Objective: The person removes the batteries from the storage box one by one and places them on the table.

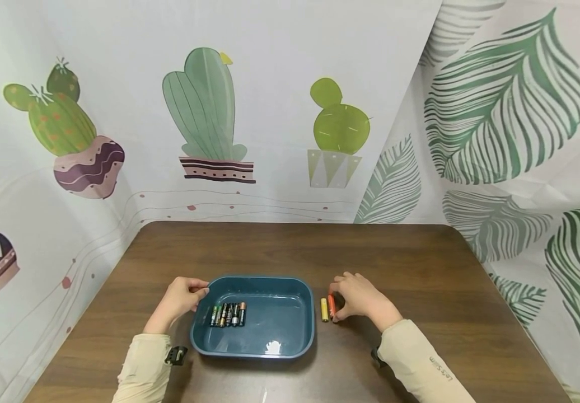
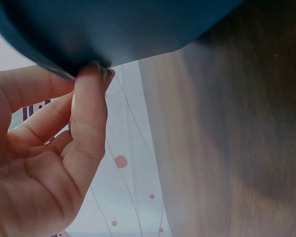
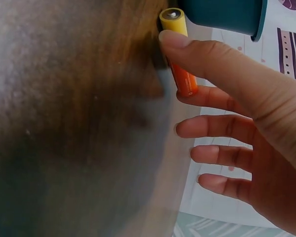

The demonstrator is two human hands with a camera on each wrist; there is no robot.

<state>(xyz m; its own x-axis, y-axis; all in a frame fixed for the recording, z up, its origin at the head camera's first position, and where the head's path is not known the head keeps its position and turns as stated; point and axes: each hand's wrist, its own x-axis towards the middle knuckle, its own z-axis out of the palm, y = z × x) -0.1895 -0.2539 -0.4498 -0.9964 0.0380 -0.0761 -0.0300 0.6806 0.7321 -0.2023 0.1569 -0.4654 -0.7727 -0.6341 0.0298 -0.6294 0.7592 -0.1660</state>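
Note:
A dark blue rectangular tray (image 1: 252,356) stands on the table, with a row of several batteries (image 1: 228,314) lying side by side in its left part. My left hand (image 1: 183,295) pinches the tray's rim at the upper left corner; in the left wrist view, thumb and fingertips meet at the blue wall (image 2: 128,29). Right of the tray lie a yellow battery (image 1: 324,309) and an orange-red battery (image 1: 332,307), close together. With thumb and index finger at its two ends, my right hand (image 1: 360,298) holds the orange-red battery (image 3: 183,79). The other right-hand fingers are spread apart.
Under everything is a brown wooden table (image 1: 396,263) with rounded back corners. Behind it hangs a white cloth (image 1: 280,67) printed with cacti and leaves. Each wrist wears a dark strap, the left strap (image 1: 176,355) beside the tray's lower left corner.

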